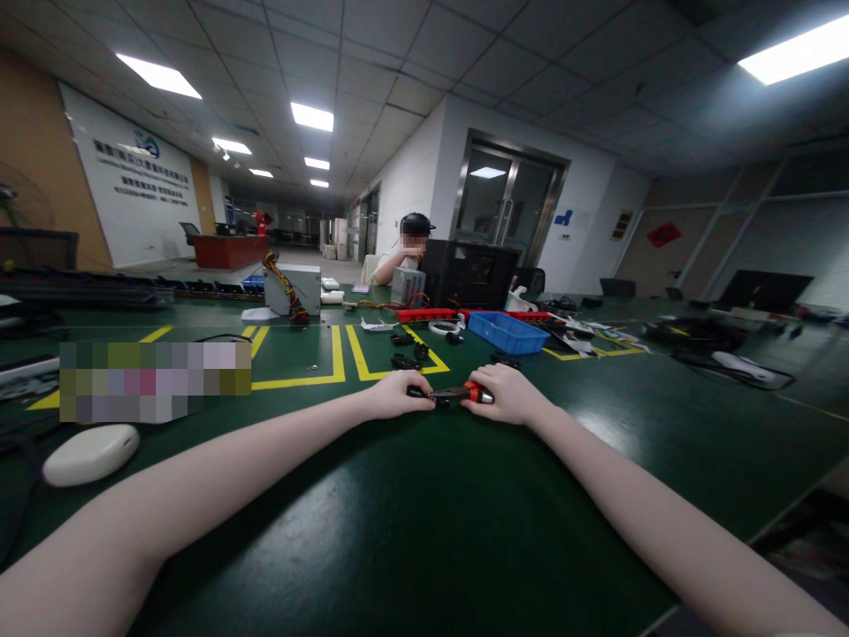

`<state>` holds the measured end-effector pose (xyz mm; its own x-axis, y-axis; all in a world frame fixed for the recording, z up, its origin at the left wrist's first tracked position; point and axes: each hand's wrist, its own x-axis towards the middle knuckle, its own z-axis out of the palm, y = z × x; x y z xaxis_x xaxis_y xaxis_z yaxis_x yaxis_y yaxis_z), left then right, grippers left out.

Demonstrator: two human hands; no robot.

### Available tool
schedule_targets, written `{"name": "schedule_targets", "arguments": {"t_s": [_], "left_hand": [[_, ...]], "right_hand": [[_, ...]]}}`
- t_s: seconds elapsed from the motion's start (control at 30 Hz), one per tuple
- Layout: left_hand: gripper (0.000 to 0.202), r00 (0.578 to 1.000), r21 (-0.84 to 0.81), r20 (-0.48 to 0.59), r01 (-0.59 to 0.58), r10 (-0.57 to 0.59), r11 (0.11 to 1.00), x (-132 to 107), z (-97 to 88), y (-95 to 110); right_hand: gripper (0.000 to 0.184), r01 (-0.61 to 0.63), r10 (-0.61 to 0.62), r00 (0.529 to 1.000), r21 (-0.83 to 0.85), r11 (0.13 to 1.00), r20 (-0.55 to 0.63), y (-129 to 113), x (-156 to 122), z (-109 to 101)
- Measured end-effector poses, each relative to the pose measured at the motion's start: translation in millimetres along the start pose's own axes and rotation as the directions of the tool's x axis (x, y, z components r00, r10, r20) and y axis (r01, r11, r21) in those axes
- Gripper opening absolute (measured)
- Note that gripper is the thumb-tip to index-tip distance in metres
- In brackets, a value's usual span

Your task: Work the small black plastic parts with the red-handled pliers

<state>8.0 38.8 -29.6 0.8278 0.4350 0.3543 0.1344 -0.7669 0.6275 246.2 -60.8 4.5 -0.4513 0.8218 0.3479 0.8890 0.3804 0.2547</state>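
Observation:
My right hand (505, 394) is closed around the red and black handles of a pair of pliers (478, 393), whose metal jaws point left. My left hand (398, 395) pinches a small black part (419, 392), which meets the tips of the pliers. Both hands are low over the green table (424, 531), roughly in the middle of the view. Just beyond them lie several small black pieces (406, 361). What exactly the black part is cannot be made out.
A blue tray (508, 333) sits behind my right hand. Farther back stand a power supply with coloured wires (292, 292) and a black computer case (470, 272). A person in a cap (404, 252) is across the table. A white rounded device (91, 455) lies at left.

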Motion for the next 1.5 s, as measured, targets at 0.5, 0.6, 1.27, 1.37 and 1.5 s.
{"name": "schedule_targets", "arguments": {"t_s": [0.5,0.6,1.27,1.37,1.5], "left_hand": [[0.018,1.000,-0.009,0.006,-0.008,0.008,1.000,0.2,0.1,0.7],[0.018,1.000,-0.001,0.008,-0.015,0.015,1.000,-0.1,-0.8,1.8],[0.022,1.000,0.017,-0.014,0.004,-0.004,1.000,0.0,0.0,1.3],[0.024,1.000,0.016,-0.016,0.023,-0.023,1.000,-0.1,0.0,1.9],[0.023,1.000,0.004,-0.010,0.016,-0.016,1.000,-0.5,-0.5,2.0]], "right_hand": [[0.035,-0.006,0.005,1.000,-0.010,1.000,-0.019,-0.3,0.6,1.6],[0.035,-0.008,0.008,1.000,-0.018,1.000,-0.007,-1.3,0.8,0.6],[0.035,0.024,-0.023,1.000,-0.042,0.999,0.010,1.8,0.3,2.7],[0.035,0.028,-0.027,1.000,-0.051,0.998,0.016,2.4,0.1,2.9],[0.036,0.036,-0.035,0.999,-0.054,0.998,0.025,1.5,0.9,1.7]]}}
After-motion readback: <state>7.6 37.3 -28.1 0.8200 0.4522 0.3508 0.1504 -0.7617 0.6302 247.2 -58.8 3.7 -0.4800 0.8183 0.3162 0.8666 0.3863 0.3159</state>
